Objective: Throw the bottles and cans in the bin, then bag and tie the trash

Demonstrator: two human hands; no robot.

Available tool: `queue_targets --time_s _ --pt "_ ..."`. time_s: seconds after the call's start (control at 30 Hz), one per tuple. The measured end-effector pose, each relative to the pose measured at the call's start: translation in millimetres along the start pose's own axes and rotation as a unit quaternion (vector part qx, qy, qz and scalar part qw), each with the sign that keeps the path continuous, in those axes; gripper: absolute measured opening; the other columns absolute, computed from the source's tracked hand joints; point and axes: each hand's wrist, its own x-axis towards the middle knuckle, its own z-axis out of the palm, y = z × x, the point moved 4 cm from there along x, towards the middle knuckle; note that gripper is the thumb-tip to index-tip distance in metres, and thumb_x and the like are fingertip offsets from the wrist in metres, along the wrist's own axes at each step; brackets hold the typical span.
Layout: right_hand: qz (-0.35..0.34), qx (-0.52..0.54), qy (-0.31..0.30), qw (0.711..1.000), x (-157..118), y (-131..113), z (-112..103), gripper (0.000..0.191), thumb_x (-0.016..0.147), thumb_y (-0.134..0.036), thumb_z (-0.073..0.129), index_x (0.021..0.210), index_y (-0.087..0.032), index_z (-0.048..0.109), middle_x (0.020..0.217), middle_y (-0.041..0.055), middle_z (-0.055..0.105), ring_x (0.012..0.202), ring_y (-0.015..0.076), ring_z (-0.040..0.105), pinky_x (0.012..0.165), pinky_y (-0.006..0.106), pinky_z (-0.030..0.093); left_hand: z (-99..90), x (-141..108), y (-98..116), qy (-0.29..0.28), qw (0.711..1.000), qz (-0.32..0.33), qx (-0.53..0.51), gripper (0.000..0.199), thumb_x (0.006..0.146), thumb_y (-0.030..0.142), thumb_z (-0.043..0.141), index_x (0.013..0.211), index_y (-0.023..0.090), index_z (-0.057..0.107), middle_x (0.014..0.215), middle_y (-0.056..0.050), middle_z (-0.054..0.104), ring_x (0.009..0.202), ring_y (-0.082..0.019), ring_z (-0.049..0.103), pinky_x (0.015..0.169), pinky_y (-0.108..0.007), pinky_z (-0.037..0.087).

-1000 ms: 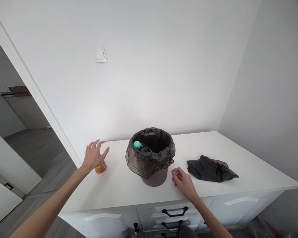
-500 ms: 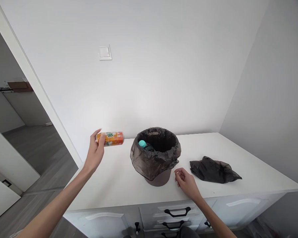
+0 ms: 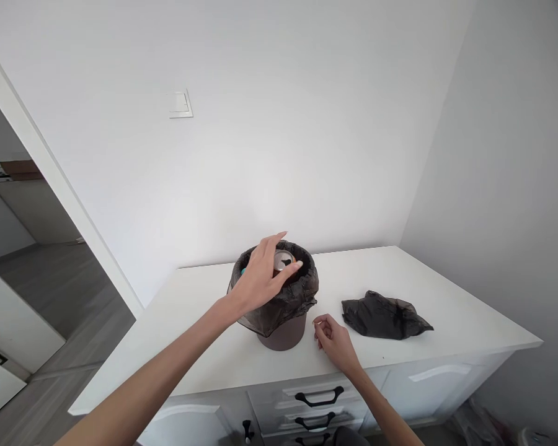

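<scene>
A small brown bin [image 3: 283,336] stands on the white countertop, lined with a black plastic bag [image 3: 302,298] folded over its rim. My left hand [image 3: 263,272] is over the bin's mouth, thumb and fingers around an upright drink can [image 3: 283,259]. The can's silver top with its opening faces up; most of its body is hidden by the hand and bag. Behind my wrist a bit of a turquoise cap [image 3: 243,271] shows inside the bin. My right hand [image 3: 333,341] lies on the counter just right of the bin, its fingers curled, with nothing visible in them.
A crumpled black plastic bag [image 3: 385,316] lies on the counter [image 3: 469,322] at the right. Below are drawers with black handles [image 3: 320,396]. A light switch [image 3: 180,104] is on the wall behind; a doorway opens at the left.
My left hand has carried the orange can from the left of the bin to the right, into the bin's mouth, turning it from level to upright. My right hand stays beside the bin.
</scene>
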Motion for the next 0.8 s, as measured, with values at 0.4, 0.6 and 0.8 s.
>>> queue_targets --time_s 0.4,0.6,0.8 --pt "0.0 0.004 -0.006 1.0 -0.1 -3.8 -1.1 0.03 0.092 -0.05 0.054 0.096 -0.021 0.062 0.067 -0.0003 0.065 0.053 0.0176 0.061 0.059 0.03 0.049 -32.8 -141.3 -167.2 0.141 0.957 -0.243 0.074 0.053 0.105 0.054 0.033 0.147 0.023 0.046 0.156 -0.013 0.048 0.148 -0.031 0.041 0.122 -0.054 0.032" --pt "0.023 0.032 -0.042 0.998 3.2 1.1 2.1 0.037 0.089 -0.057 0.061 0.096 -0.02 0.063 0.068 -0.0006 0.065 0.053 0.0158 0.06 0.055 0.029 0.046 13.8 -248.2 -260.8 -0.027 0.919 -0.328 0.216 0.068 0.101 0.053 0.032 0.153 0.011 0.045 0.163 -0.016 0.043 0.157 -0.035 0.026 0.126 -0.056 0.026" --pt "0.138 0.211 -0.071 0.965 29.6 -49.4 -16.5 0.04 0.088 -0.059 0.07 0.098 -0.021 0.065 0.094 0.0066 0.072 0.074 0.0171 0.07 0.062 0.027 0.054 14.5 -248.2 -239.8 -0.014 0.93 -0.319 0.181 0.064 0.098 0.048 0.037 0.147 0.011 0.052 0.164 -0.016 0.04 0.157 -0.035 0.026 0.127 -0.055 0.02"
